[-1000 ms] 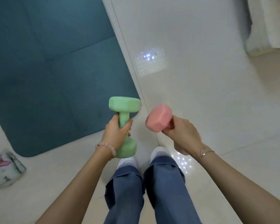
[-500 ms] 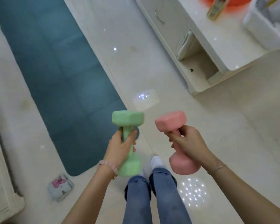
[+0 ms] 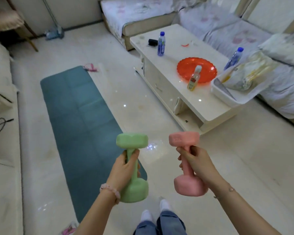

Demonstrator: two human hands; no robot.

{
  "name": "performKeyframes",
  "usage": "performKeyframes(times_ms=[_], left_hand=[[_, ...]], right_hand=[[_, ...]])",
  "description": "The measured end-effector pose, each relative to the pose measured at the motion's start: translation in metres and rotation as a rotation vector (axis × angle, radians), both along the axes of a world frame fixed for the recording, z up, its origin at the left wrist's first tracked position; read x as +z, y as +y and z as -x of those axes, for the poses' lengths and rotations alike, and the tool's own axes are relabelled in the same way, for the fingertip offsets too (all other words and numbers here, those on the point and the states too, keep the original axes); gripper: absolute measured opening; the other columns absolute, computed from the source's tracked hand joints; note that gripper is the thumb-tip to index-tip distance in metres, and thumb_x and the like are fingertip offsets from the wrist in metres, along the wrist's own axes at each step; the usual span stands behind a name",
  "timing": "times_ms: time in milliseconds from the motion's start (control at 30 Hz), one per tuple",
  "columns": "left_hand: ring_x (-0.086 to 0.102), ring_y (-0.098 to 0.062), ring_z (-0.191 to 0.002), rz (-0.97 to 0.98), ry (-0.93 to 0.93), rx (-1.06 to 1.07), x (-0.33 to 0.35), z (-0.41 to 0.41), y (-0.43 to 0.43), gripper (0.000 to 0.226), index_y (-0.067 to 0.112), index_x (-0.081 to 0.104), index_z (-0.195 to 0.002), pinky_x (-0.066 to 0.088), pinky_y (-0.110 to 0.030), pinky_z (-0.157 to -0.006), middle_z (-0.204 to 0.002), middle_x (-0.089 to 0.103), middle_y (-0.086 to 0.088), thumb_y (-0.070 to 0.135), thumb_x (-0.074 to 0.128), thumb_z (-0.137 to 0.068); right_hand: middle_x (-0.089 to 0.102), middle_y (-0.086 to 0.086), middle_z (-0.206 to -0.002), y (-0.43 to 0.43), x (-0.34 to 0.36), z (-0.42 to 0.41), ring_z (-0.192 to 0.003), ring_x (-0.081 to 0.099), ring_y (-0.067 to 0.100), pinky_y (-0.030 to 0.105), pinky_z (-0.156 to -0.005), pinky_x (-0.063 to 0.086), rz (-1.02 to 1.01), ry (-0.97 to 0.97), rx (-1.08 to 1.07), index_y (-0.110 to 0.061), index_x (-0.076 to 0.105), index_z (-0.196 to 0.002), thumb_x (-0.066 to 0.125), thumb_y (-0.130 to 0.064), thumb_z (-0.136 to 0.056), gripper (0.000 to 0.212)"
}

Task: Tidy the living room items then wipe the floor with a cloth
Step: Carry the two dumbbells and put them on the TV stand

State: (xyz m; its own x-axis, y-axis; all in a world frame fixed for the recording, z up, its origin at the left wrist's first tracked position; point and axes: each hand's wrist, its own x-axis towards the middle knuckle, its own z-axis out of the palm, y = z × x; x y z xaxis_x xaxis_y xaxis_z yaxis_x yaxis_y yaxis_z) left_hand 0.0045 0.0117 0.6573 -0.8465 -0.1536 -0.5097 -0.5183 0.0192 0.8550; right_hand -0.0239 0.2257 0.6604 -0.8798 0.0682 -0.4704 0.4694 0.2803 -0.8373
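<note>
Two dumbbells are held upright, apart, at 6 o'clock of the head view: the left hand (image 3: 124, 168) is wrapped around the handle of the green dumbbell (image 3: 132, 167), the right hand (image 3: 196, 161) around that of the pink dumbbell (image 3: 187, 163). Both look matte, with faceted heads. Raised marking on the pink head is unreadable. A teal mat (image 3: 81, 116) lies at 10 o'clock, a table (image 3: 209, 109) at 2.
</note>
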Motion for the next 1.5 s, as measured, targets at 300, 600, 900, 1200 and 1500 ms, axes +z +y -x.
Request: performKeyframes(times_ms=[300, 600, 900, 1200, 1500], left_hand=[[0.053, -0.023, -0.059, -0.026, 0.027, -0.064, 0.042, -0.02, -0.009, 0.036, 0.006, 0.054, -0.082, 0.048, -0.037, -0.065, -0.068, 0.055, -0.011, 0.039, 0.05, -0.093], [0.052, -0.021, -0.06, -0.02, 0.081, -0.053, 0.067, -0.022, -0.036, 0.032, 0.006, 0.054, -0.087, 0.047, -0.031, -0.057, -0.072, 0.052, -0.013, 0.036, 0.05, -0.094], [0.053, -0.022, -0.056, -0.067, 0.066, -0.012, 0.068, 0.032, -0.039, 0.032, 0.006, 0.053, -0.091, 0.048, -0.029, -0.053, -0.073, 0.052, -0.013, 0.037, 0.051, -0.093], [0.053, -0.021, -0.054, -0.062, 0.01, 0.102, 0.049, 0.159, -0.022, 0.036, 0.007, 0.051, -0.089, 0.046, -0.03, -0.054, -0.07, 0.052, -0.01, 0.043, 0.052, -0.091], [0.05, -0.019, -0.053, -0.152, 0.003, 0.252, 0.054, 0.288, -0.003, 0.036, 0.009, 0.051, -0.088, 0.044, -0.031, -0.057, -0.067, 0.05, -0.007, 0.044, 0.053, -0.091]], right_hand=[[0.066, 0.011, -0.075, 0.004, 0.053, -0.033, -0.054, 0.063, 0.02, 0.027, -0.051, 0.052, 0.078, -0.013, -0.025, -0.005, 0.063, -0.091, 0.063, -0.026, -0.086, 0.021], [0.064, 0.012, -0.075, -0.003, 0.083, -0.033, -0.056, 0.061, 0.023, 0.027, -0.05, 0.051, 0.155, 0.053, -0.085, -0.004, 0.062, -0.091, 0.064, -0.027, -0.086, 0.024], [0.064, 0.012, -0.074, -0.018, 0.08, 0.032, -0.053, 0.061, 0.022, 0.03, -0.053, 0.053, 0.158, 0.063, -0.003, -0.005, 0.061, -0.094, 0.065, -0.027, -0.085, 0.024], [0.064, 0.012, -0.08, -0.017, 0.07, 0.185, -0.06, 0.062, 0.02, 0.033, -0.06, 0.056, 0.169, 0.044, 0.135, -0.009, 0.06, -0.095, 0.063, -0.03, -0.087, 0.023], [0.064, 0.009, -0.075, -0.024, 0.077, 0.345, -0.056, 0.062, 0.018, 0.025, -0.052, 0.05, 0.162, -0.011, 0.287, -0.009, 0.062, -0.093, 0.063, -0.035, -0.086, 0.027]])
